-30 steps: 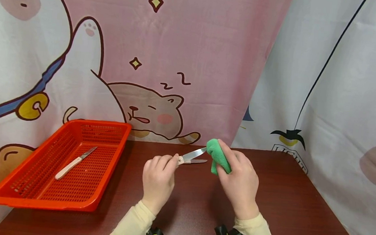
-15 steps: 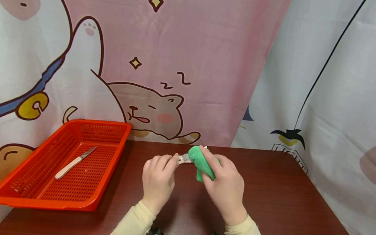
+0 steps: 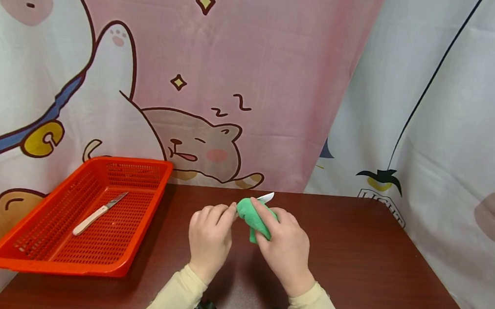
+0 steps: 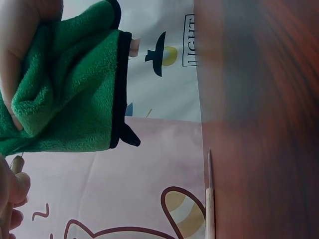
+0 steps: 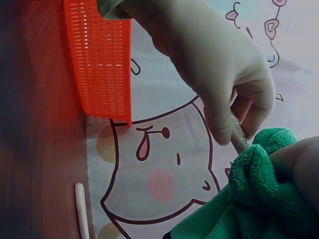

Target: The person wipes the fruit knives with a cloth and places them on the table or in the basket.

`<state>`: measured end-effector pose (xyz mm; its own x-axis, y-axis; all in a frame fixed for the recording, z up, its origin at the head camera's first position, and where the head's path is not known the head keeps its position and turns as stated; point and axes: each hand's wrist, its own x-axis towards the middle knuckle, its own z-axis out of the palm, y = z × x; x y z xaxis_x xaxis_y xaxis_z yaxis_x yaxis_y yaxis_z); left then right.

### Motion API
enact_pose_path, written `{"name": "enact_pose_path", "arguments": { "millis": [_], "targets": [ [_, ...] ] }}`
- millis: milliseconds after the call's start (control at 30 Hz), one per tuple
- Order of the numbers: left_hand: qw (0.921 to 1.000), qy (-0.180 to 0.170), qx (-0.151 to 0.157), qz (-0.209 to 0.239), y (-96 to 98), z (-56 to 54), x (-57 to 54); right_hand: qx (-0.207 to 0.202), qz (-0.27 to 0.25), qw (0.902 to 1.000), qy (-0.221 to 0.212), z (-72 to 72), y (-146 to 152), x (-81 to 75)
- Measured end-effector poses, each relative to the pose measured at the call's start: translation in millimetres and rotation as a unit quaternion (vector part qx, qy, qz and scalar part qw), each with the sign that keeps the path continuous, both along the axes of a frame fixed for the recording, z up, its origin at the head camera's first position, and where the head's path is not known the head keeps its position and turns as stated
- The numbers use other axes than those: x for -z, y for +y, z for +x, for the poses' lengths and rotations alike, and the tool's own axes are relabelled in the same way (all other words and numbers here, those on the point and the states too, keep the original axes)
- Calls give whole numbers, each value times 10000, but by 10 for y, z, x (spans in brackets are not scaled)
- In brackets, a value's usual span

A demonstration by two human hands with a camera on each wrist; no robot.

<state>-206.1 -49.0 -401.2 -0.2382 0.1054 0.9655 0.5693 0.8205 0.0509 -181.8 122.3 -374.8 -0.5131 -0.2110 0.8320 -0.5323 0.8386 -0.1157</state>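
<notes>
My left hand (image 3: 211,237) grips the pale handle of a knife (image 5: 240,138). Its blade tip (image 3: 267,197) sticks out beyond a green cloth (image 3: 251,214). The cloth is folded round the rest of the blade, pinched between the thumb and fingers of my right hand (image 3: 284,248). In the left wrist view the cloth (image 4: 75,84) shows a dark edging and hangs loosely below the fingers. Another knife (image 4: 210,209) lies on the table under the hands; in the head view the hands and cloth hide it.
At the left of the brown table (image 3: 375,264) stands an orange-red plastic basket (image 3: 129,262) with slotted walls. A third knife (image 3: 98,214) with a pale handle lies inside it. A printed cartoon curtain (image 3: 272,78) hangs behind the table.
My right hand has moved left with the cloth, from the knife's tip down to near its handle. The blade tip now shows past the cloth. My left hand has stayed nearly still.
</notes>
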Motion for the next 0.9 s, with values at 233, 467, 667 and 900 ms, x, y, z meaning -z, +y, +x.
{"name": "enact_pose_path", "arguments": {
  "millis": [233, 467, 667, 900],
  "targets": [
    [10000, 30, 0, -57, 14, 9, 5, 42, 20, 10000, 24, -30, -3, 35],
    [10000, -57, 4, -75, 27, 4, 26, 81, 37, 10000, -33, -60, 17, 62],
    [9999, -126, -10, -58, 20, -2, 35, 203, -5, 9998, -88, -90, 90, 44],
    [9998, -173, -13, -49, 21, 13, 18, 406, -160, 9985, -316, -107, 200, -13]
  ]
}}
